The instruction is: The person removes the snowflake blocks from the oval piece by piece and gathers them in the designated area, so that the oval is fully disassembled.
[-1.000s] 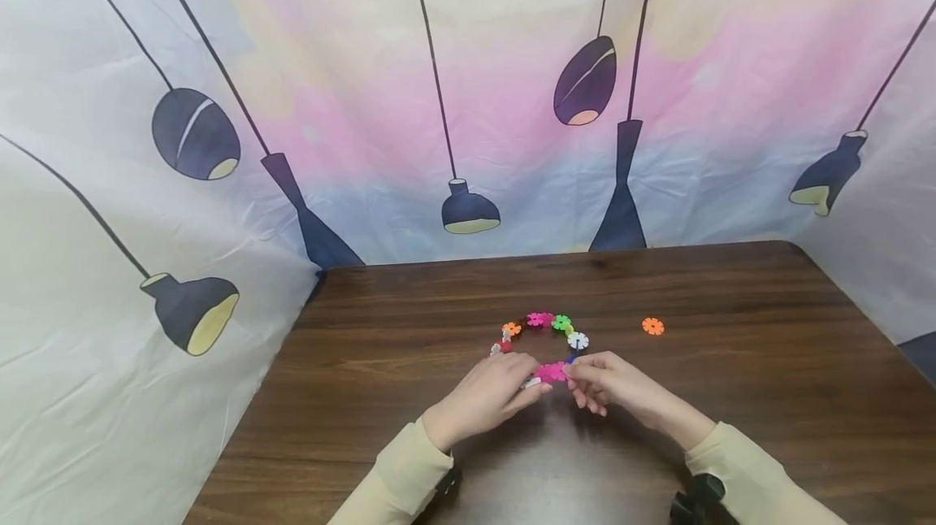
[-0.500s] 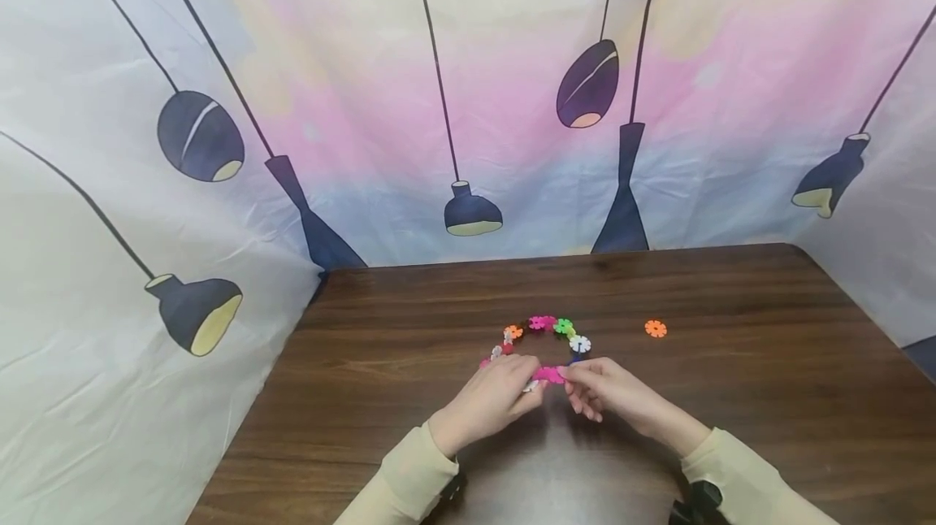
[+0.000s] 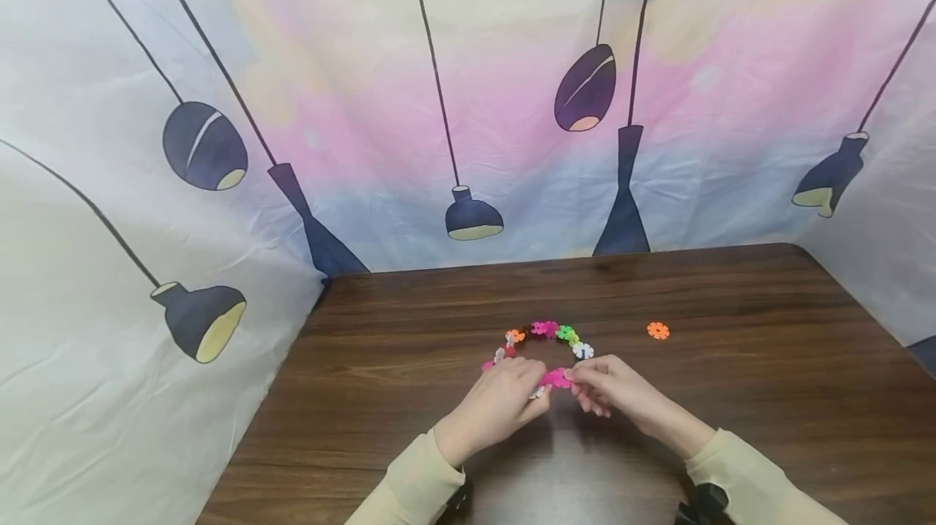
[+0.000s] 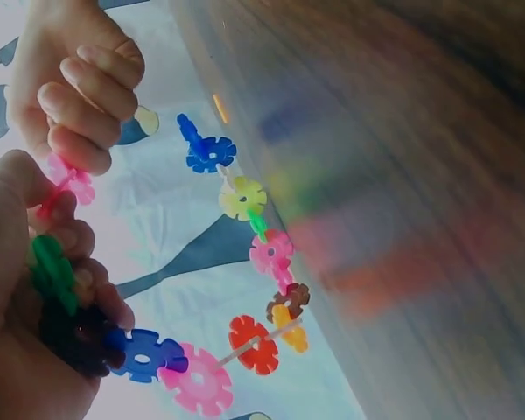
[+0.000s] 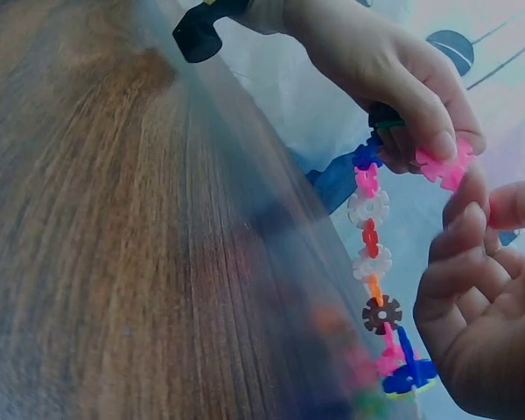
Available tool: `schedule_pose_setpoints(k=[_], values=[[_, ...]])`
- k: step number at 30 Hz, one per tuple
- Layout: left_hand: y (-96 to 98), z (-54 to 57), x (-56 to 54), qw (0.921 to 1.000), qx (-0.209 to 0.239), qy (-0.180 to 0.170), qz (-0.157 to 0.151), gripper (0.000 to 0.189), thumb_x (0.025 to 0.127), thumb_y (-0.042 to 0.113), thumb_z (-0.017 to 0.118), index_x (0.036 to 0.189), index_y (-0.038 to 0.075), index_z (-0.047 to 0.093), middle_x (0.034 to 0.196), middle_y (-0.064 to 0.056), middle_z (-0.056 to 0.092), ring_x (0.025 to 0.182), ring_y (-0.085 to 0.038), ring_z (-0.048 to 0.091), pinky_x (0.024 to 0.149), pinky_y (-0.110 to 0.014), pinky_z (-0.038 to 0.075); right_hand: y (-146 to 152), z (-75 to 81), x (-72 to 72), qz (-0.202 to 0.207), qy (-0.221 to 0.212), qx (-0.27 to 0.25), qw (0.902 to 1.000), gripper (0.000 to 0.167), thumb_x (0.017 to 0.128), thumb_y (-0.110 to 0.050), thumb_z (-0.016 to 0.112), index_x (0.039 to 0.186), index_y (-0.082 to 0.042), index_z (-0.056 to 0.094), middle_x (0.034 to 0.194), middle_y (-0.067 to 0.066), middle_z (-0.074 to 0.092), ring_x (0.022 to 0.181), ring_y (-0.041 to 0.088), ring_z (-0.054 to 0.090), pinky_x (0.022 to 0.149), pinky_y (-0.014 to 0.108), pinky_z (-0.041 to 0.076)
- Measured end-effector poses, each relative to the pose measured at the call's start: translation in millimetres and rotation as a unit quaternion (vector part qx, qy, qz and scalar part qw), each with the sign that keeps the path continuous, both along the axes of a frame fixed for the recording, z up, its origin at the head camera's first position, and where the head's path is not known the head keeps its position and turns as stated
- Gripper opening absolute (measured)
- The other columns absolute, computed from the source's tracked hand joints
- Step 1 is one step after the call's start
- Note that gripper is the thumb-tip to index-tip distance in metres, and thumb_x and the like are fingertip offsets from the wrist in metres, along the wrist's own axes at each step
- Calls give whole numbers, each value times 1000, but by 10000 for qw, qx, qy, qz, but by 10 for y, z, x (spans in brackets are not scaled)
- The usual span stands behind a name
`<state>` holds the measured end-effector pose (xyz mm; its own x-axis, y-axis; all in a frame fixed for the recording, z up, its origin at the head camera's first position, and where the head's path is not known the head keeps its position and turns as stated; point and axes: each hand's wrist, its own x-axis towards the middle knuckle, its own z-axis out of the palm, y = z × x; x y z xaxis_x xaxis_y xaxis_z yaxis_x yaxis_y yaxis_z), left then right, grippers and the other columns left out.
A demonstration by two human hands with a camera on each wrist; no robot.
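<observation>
While both hands meet at the near side of the chain (image 3: 544,328), the pink disc (image 3: 559,379) sits directly between them. The left hand (image 3: 491,410) pinches it from the left with thumb and finger, other fingers curled about the green disc (image 4: 54,273) and the black disc (image 4: 74,337). The right hand (image 3: 623,397) seems to pinch the opposite edge, its remaining fingers loosely bent below. From one pinch to the other the line runs left to right, and the rest of the chain arcs away beyond it over the desk (image 3: 409,330). On the right, that arc comes back through the white disc (image 3: 582,351) to the blue disc (image 4: 210,154), far nearer the right hand than the left. Whether blue and pink touch is hard to tell: the right hand covers that spot from the head view, though from the left wrist they look apart. One orange disc (image 3: 658,331) lies flat, farther out to the right, well apart from the chain.
</observation>
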<state>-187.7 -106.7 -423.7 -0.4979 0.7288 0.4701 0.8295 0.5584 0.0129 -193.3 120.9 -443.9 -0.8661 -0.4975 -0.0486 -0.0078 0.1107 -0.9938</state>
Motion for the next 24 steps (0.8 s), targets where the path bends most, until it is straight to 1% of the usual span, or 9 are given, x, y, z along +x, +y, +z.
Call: schedule_pose_setpoints(k=[2, 4, 6, 8, 11, 15, 18, 20, 24], values=[[16, 10, 14, 10000, -6, -2, 94, 16, 92, 16, 63, 82, 14, 51, 70, 7, 40, 67, -10, 42, 65, -22, 36, -8, -3, 4, -124, -56, -59, 9999, 30, 101, -20, 54, 79, 0, 60, 62, -1, 55, 52, 7, 46, 48, 20, 39], [27, 13, 32, 9997, -21, -50, 222, 14, 93, 17, 63, 84, 14, 52, 72, 8, 42, 68, -10, 43, 65, -22, 36, -19, -16, 3, -126, -282, -232, 9993, 29, 100, -20, 53, 76, -5, 60, 61, -3, 54, 52, 6, 46, 48, 20, 38], [33, 11, 48, 9993, -30, -97, 346, 13, 92, 17, 64, 85, 14, 53, 73, 8, 43, 69, -10, 43, 65, -22, 36, -31, -32, -8, -40, -630, -445, 9970, 28, 100, -20, 52, 75, -10, 59, 61, -5, 53, 53, 6, 46, 48, 19, 38], [35, 6, 57, 9990, -23, -142, 427, 14, 92, 18, 64, 84, 15, 52, 72, 9, 42, 69, -10, 42, 64, -21, 35, -38, -43, -28, 90, -929, -544, 9941, 27, 100, -21, 52, 75, -12, 59, 62, -6, 53, 53, 6, 46, 49, 19, 38], [34, 1, 51, 9986, 17, -201, 489, 17, 91, 16, 64, 82, 15, 50, 71, 9, 40, 68, -10, 41, 63, -21, 33, -44, -49, -68, 308, -1059, -407, 9931, 31, 102, -28, 52, 78, -11, 59, 65, -5, 55, 54, 6, 46, 49, 20, 38], [40, -17, 48, 9984, 53, -292, 489, 17, 91, 16, 64, 82, 15, 50, 71, 9, 39, 68, -9, 40, 63, -20, 32, -61, -60, -95, 661, -1062, -287, 9917, 37, 104, -38, 52, 81, -10, 60, 66, -4, 55, 54, 7, 46, 50, 21, 38], [59, -29, 47, 9984, 70, -285, 477, 16, 92, 17, 64, 83, 15, 51, 72, 9, 40, 69, -9, 40, 64, -21, 34, -80, -66, -102, 712, -996, -380, 9917, 38, 105, -36, 51, 78, -11, 60, 64, -5, 53, 52, 6, 44, 50, 21, 38], [77, -37, 48, 9985, 106, -171, 513, 15, 92, 17, 64, 83, 15, 51, 72, 9, 41, 69, -9, 41, 64, -22, 35, -98, -58, -96, 573, -886, -463, 9933, 36, 105, -32, 52, 76, -12, 59, 62, -6, 51, 52, 6, 43, 49, 20, 37], [111, -53, 49, 9974, 287, 232, 613, 15, 90, 15, 66, 82, 13, 52, 71, 8, 42, 68, -11, 43, 65, -26, 40, -143, -15, -57, 215, -670, -570, 9959, 35, 105, -28, 52, 74, -13, 56, 61, -6, 49, 51, 6, 40, 49, 19, 36]])
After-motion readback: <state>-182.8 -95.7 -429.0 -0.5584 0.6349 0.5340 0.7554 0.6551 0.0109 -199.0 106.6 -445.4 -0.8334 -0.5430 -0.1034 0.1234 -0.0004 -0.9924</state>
